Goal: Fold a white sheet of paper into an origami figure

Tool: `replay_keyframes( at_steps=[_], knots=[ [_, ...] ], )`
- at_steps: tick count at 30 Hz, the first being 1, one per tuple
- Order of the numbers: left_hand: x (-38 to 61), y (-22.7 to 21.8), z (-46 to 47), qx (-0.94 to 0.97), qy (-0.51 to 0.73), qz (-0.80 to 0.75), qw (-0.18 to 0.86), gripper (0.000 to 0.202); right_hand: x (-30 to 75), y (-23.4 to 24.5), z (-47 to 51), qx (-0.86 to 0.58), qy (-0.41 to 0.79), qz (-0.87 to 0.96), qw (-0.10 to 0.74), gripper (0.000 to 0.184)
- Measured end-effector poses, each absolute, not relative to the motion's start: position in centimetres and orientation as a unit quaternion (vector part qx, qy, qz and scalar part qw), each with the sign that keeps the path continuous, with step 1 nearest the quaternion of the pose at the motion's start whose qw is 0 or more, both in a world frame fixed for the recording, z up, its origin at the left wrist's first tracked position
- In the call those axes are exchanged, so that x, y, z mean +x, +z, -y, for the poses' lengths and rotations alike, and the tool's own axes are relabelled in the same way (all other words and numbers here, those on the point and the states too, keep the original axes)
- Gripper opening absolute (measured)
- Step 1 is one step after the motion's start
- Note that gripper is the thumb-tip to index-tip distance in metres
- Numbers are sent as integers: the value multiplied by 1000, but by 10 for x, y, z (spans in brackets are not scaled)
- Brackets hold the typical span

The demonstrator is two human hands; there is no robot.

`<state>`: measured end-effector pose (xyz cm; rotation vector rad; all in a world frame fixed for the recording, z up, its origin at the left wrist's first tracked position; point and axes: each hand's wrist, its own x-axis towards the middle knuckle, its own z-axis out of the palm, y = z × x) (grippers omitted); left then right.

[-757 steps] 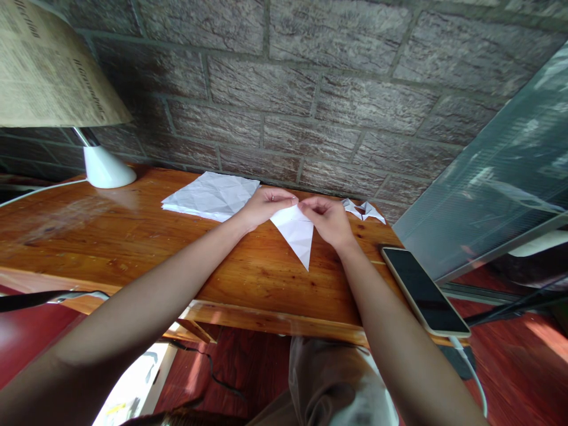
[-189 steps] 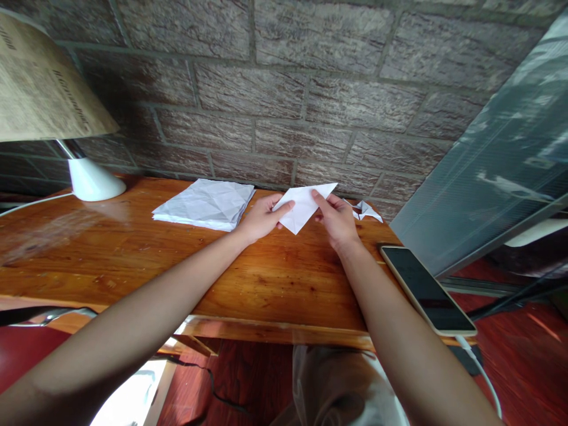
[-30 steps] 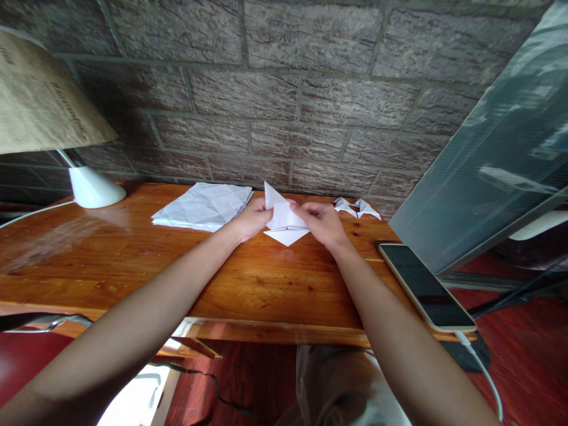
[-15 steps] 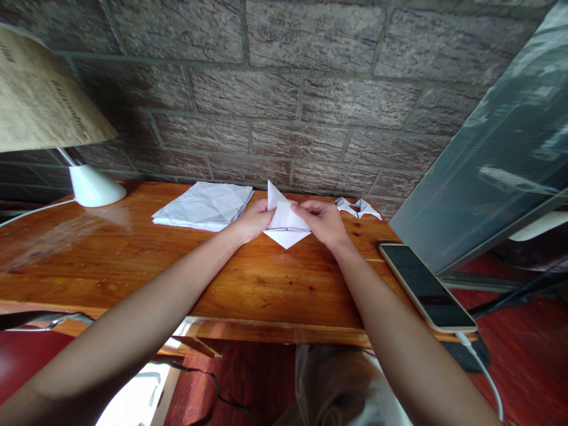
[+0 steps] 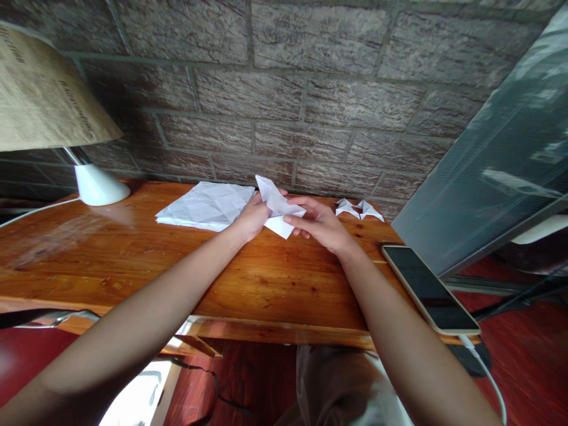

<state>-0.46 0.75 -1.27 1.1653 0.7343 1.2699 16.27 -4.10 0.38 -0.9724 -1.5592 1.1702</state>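
Note:
A piece of folded white paper (image 5: 278,206) is held between both hands above the far middle of the wooden table. One pointed corner sticks up at its top left, and a lower flap points down toward me. My left hand (image 5: 254,218) grips its left side, with some fingers behind the sheet. On the right edge, my right hand (image 5: 320,223) pinches the paper with the thumb in front and the index finger above; its other fingers curl underneath. The fingers partly cover the folds.
Left of my hands lies a stack of creased white paper (image 5: 206,204). Two small folded paper shapes (image 5: 359,209) rest at the back right. A phone (image 5: 428,287) with a charging cable (image 5: 486,367) lies on the right edge. A lamp (image 5: 101,186) stands left, before the brick wall (image 5: 275,139).
The folded paper has tilted and its upper part now bends open rather than lying flat. My right hand has shifted its grip lower along the right edge.

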Motion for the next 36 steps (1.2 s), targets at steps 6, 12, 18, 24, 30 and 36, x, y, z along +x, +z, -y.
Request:
replay_keyframes(
  at_steps=[6, 12, 18, 24, 30, 36],
  knots=[
    [-3, -7, -4, 497, 544, -285, 613, 30, 167, -4, 32, -420, 467, 588, 509, 51],
    [-5, -7, -2, 518, 515, -282, 621, 34, 170, -2, 30, -431, 465, 558, 535, 54],
    [-15, -4, -1, 582, 472, -284, 598, 37, 170, 0, 32, -440, 469, 553, 530, 53],
    [-36, 7, -4, 758, 409, -284, 421, 27, 171, -1, 30, -438, 468, 540, 545, 55],
    [-38, 6, -5, 788, 414, -310, 334, 38, 173, -4, 25, -435, 469, 543, 544, 56],
    [-27, -3, -4, 770, 417, -335, 348, 37, 175, -5, 26, -426, 456, 574, 530, 51]
  ],
)
